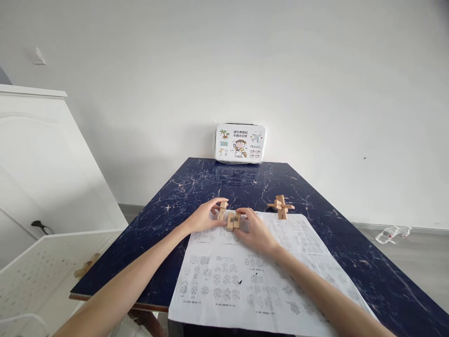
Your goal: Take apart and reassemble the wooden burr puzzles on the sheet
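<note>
My left hand (206,216) is closed on a notched wooden block (222,211), pinched upright between thumb and fingers. Just to its right, my right hand (255,229) grips a pair of joined wooden blocks (233,221) with a notch in the middle. The two wooden pieces are close together above the top of a printed instruction sheet (224,276), which shows rows of puzzle diagrams. Beyond my right hand, a cross-shaped wooden assembly (281,207) lies at the sheet's upper edge.
A dark blue marbled table (168,192) carries the sheet. At its far edge, a white cartoon-printed case (240,143) leans against the wall. On the left are a white cabinet (45,154) and a white perforated basket (38,267) with wooden pieces (86,266). Clear plastic packaging (392,234) lies on the floor at right.
</note>
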The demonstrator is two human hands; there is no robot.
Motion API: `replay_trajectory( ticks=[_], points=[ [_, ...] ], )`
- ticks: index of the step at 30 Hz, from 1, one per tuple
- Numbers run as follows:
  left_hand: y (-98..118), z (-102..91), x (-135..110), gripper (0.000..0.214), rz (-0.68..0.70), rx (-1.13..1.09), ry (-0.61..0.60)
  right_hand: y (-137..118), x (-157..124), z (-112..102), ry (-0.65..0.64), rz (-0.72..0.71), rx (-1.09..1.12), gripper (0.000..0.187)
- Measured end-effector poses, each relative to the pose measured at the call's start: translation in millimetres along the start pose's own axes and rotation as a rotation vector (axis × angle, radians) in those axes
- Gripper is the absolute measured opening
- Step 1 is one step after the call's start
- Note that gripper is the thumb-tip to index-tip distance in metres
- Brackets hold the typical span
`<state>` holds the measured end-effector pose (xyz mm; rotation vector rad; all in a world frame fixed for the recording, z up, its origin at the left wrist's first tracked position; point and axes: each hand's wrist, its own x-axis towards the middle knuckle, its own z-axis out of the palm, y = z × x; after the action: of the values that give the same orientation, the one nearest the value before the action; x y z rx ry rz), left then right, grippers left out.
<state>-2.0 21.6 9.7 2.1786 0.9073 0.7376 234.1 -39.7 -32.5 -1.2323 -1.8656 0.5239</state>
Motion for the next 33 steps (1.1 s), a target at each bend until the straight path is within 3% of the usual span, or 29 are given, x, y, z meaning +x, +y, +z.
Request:
replay_trajectory(
  ticks=[9, 17, 26, 33],
  points=[
    [2, 3.0, 2, 0.065, 0.057, 0.041, 0.089, 5, 6, 2, 0.099, -0.042, 0.157, 0.044],
    [5, 8.5, 2, 0.067, 0.047, 0.063, 0.192, 0, 5, -2, 0.088, -0.038, 0.440, 0.053],
    [7, 9.5, 1, 0.067, 0.045, 0.068, 0.222, -11, 4, -4, 0.057, -0.112, 0.402, 0.053],
    [13, 13.4, -3, 0.067, 0.058, 0.127, 0.193, -18, 1, -7, 0.090, 0.000, 0.424, 0.063]
  ],
)
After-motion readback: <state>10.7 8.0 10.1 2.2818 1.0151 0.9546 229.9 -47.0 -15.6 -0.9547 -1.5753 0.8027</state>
